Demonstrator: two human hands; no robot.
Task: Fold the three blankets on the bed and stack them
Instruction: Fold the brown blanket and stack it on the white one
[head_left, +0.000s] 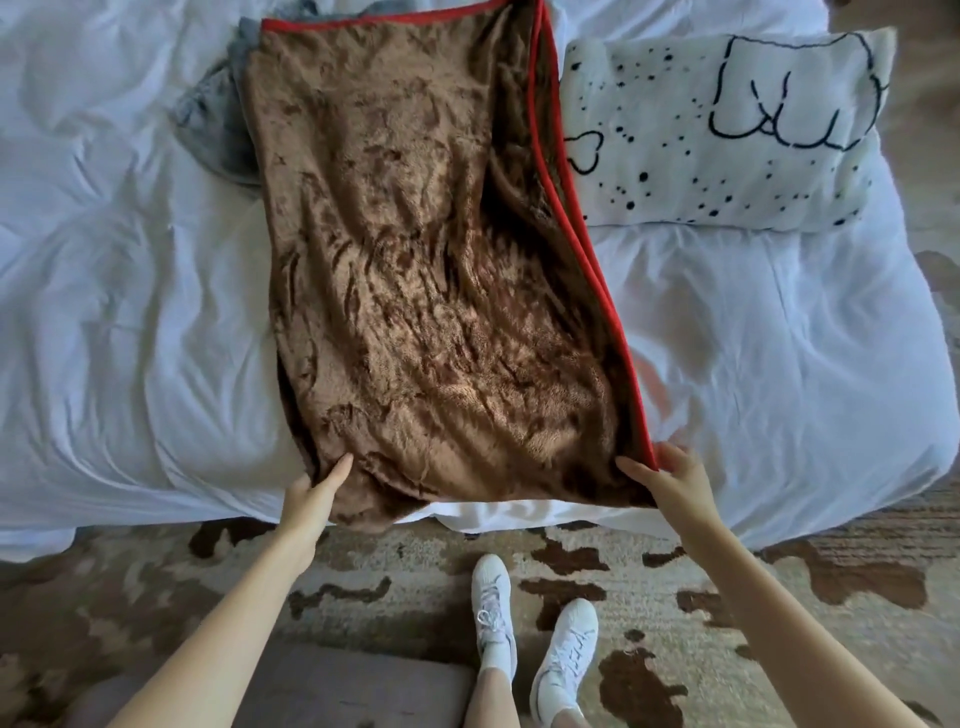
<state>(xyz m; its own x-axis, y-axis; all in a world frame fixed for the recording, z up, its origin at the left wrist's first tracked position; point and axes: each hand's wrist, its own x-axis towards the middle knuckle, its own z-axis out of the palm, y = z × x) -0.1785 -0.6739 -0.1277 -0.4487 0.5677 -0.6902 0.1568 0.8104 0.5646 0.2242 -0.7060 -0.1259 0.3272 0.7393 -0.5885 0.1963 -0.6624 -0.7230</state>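
Now brown blanket (426, 270) between fingers (332, 470).

Illumination is bright, soft and diffuse; the white bed sheet (156, 312) approaches overexposure, with only gentle shadows in its creases. Wide-angle distortion bows the bed edge and stretches the frame corners; detail is slightly soft overall, more so toward the periphery.
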